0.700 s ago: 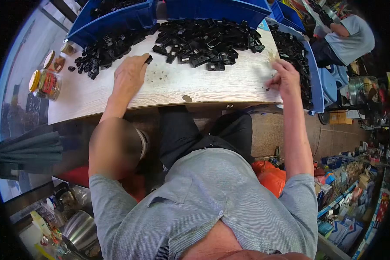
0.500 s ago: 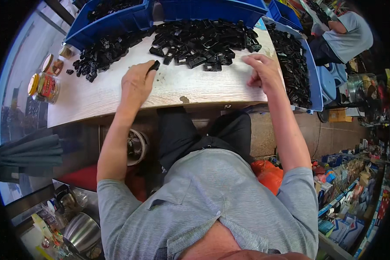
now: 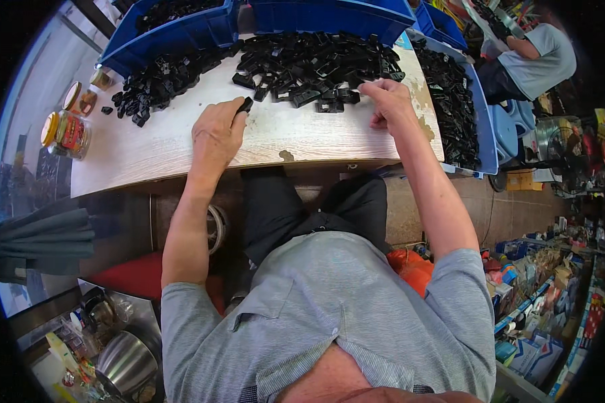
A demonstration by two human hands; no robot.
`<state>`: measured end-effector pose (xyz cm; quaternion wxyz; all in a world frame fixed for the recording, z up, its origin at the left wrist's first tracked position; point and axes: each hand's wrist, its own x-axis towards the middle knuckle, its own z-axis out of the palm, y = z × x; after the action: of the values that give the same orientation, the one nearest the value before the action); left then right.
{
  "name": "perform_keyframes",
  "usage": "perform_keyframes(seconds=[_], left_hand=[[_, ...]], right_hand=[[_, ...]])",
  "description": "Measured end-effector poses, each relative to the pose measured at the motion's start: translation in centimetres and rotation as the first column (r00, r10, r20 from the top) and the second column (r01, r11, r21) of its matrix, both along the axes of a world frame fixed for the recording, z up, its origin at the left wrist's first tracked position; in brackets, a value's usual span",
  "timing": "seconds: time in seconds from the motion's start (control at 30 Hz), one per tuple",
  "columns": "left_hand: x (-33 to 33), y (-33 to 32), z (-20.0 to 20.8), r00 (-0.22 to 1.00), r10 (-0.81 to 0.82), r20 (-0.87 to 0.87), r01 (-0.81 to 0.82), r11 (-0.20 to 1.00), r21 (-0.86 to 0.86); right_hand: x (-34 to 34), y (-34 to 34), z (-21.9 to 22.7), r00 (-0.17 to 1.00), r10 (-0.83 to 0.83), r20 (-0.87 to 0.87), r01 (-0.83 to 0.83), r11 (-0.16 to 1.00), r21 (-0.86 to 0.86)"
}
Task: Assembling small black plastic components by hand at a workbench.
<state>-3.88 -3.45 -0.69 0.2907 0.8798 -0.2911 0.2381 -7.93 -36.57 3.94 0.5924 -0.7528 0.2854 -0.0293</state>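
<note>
The left hand lies on the pale wooden table, fingers closed on one small black plastic part poking out at its 1 o'clock; the right hand – fingers curled (grip unclear) – touches the black parts heap at its 11 o'clock; blue bins stand beyond.

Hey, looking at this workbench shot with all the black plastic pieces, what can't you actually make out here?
Head view only:
- Right hand: its fingertips are curled under at the big pile of black parts, so whether it grips a piece is hidden.
- Left hand: holds a small black part, mostly covered by its fingers.
- Blue bins: cut off by the top edge.
- Jars: contents too small, bent by the fisheye rim.
</note>
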Motion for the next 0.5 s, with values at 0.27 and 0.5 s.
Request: perform_keyframes(seconds=[0.27, 0.5], left_hand=[[-1.3, -1.1, 0.4, 0.971, -0.002, -0.238, -0.062, 0.964, -0.260], [-4.4, -4.9, -0.1, 0.918, -0.229, -0.323, 0.030, 0.854, -0.520]], right_hand=[[-4.1, -1.5, 0.1, 0.991, 0.020, -0.133, -0.027, 0.998, -0.055], [-5.1, -1.2, 0.5, 0.988, 0.124, -0.097, -0.131, 0.989, -0.069]])
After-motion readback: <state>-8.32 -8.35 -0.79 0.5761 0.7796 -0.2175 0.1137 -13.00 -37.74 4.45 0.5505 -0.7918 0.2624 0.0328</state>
